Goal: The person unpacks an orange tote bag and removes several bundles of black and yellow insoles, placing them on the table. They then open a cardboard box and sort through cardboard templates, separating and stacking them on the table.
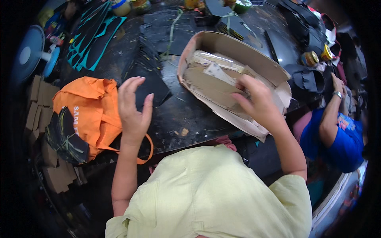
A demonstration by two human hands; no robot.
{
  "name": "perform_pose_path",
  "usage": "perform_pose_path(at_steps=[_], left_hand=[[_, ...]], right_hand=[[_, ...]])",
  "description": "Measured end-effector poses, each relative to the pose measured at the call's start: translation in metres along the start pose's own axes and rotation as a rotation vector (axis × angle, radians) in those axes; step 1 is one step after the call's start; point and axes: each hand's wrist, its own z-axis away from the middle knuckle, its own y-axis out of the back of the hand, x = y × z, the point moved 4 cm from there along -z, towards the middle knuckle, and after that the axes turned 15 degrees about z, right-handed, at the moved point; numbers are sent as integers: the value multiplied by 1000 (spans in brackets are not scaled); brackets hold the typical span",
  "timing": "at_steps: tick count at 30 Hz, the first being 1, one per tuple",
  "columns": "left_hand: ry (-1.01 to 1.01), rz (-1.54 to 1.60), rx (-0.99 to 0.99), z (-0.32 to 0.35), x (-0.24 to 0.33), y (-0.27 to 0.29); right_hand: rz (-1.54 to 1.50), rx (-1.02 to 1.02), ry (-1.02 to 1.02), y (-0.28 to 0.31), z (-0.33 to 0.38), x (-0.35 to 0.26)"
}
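My left hand (133, 109) is raised over the dark table (180, 119), thumb apart from the fingers and nothing between them. It is nearest to a pile of black flat cut pieces (149, 85) and an orange cloth bag (89, 103). A tied bundle of dark curved pieces (67, 137) lies against the bag's near side. My right hand (258, 97) reaches over a shallow cardboard box (234, 41), fingers bent and thumb held apart. Near its fingertips, a pale scrap (218, 73) lies among cardboard pieces in the box. Whether the fingers touch anything there is unclear.
Teal-edged cut-out sheets (95, 39) lie at the far left, beside a fan (29, 55). Dark sheets tied with green strips (166, 31) are at the back. Jars (309, 58) stand at right, near a co-worker in blue (337, 131). Cardboard boxes (37, 107) are stacked left.
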Motion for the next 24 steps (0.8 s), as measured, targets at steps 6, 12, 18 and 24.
perform_pose_path(at_steps=[6, 12, 18, 24], left_hand=[[317, 85, 266, 3, -35, 39], [322, -10, 86, 15, -41, 48], [263, -105, -88, 23, -30, 28], [278, -203, -108, 31, -34, 26]], right_hand=[[-173, 136, -191, 32, 35, 21], [-238, 183, -229, 31, 50, 35], [-196, 219, -239, 38, 52, 35], [-247, 376, -253, 56, 58, 39]])
